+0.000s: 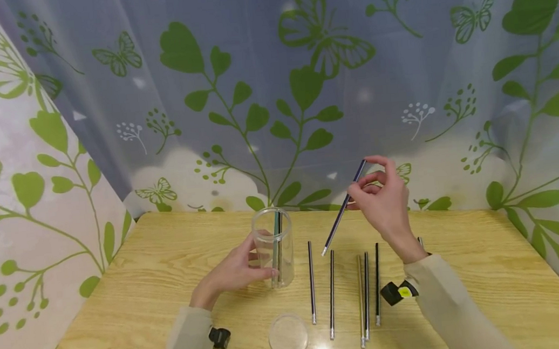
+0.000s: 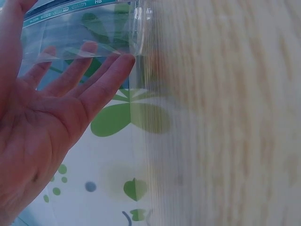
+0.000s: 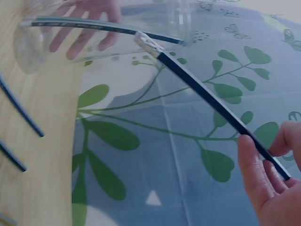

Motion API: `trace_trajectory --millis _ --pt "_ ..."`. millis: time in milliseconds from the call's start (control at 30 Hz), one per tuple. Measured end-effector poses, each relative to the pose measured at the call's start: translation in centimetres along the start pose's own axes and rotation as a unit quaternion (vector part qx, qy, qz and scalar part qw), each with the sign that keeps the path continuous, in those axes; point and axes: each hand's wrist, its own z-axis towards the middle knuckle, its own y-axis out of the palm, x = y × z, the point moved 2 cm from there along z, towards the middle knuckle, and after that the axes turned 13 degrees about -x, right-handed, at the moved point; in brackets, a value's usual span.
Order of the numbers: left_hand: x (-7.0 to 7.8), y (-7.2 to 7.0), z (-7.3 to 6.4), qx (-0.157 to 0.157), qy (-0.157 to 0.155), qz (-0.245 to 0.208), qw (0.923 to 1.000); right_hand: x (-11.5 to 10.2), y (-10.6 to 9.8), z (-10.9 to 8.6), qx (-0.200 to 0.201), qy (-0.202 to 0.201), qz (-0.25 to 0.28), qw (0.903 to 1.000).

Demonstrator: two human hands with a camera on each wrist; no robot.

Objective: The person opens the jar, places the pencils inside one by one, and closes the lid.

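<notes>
My left hand [image 1: 239, 266] grips a clear plastic jar [image 1: 285, 250] that stands upright on the table, thumb at the near side and fingers behind. Inside the jar lean a few pencils [image 1: 277, 239], one green and one dark. In the left wrist view, the fingertips of the left hand [image 2: 61, 108] show against the clear wall. My right hand [image 1: 383, 197] pinches a dark blue pencil [image 1: 343, 213] near its upper end, raised and tilted, its white-and-silver end pointing down toward the jar. The right wrist view shows this pencil [image 3: 202, 92] between thumb and fingers.
Several pencils [image 1: 332, 295] lie in a loose row on the wooden table [image 1: 161, 291], right of the jar. A round clear lid [image 1: 288, 337] lies near the front. A leaf-patterned curtain [image 1: 254, 90] hangs behind the table's far edge.
</notes>
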Motion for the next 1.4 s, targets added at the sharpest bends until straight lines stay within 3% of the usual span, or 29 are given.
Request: trace_trajectory --millis 367,667,833,933,1067,1400 --pt "0.0 0.0 0.1 -0.001 -0.001 -0.003 1.0000 -2.3 0.5 0.4 0.059 -0.121 0.076 0.9880" --pt "0.0 0.4 0.4 0.006 0.005 -0.023 0.9997 -4.2 1.6 0.7 0.089 -0.203 0.142 0.9646" --pt "0.7 0.8 0.6 0.057 0.025 -0.008 0.9980 -4.6 2.5 0.9 0.083 -0.230 0.136 0.9601" --pt "1.0 1.2 0.7 0.073 0.042 -0.018 0.9963 -4.8 3.0 0.8 0.076 -0.240 0.136 0.9583" --pt "0.9 1.6 1.1 0.076 0.051 -0.033 0.9953 -5.0 3.6 0.6 0.065 -0.245 0.129 0.9586" --pt "1.3 2.2 2.1 0.067 0.042 -0.009 0.9968 -4.8 3.7 0.4 0.040 -0.246 0.045 0.9674"
